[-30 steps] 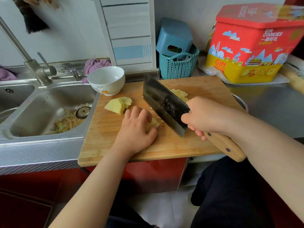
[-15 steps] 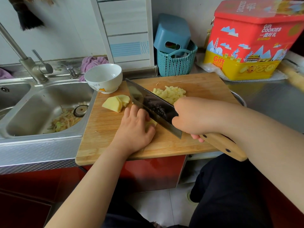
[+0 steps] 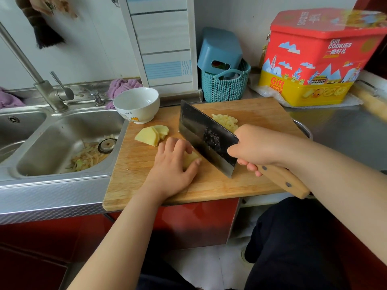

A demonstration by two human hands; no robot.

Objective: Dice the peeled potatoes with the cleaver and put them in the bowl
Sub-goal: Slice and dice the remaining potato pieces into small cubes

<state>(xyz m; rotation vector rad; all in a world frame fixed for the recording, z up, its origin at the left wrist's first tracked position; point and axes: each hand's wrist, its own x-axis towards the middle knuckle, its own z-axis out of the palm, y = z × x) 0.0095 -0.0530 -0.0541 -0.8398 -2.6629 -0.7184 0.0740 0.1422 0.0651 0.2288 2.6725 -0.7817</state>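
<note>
Your left hand (image 3: 171, 164) grips potato piece (image 3: 191, 159), fingertips beside cleaver (image 3: 206, 138) edge; right hand (image 3: 254, 148) grips handle. Slip cuts fingers.

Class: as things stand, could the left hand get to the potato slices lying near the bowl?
Probably yes: the potato slices lie just beyond the left hand, with bare cutting board between; the cleaver stands to their right.

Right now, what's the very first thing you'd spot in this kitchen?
Probably the big dark steel cleaver, raised over the wooden cutting board in the right hand, while the left hand holds a pale potato piece. Behind, at the right, stands a bright red-and-yellow cookie tin.
</note>
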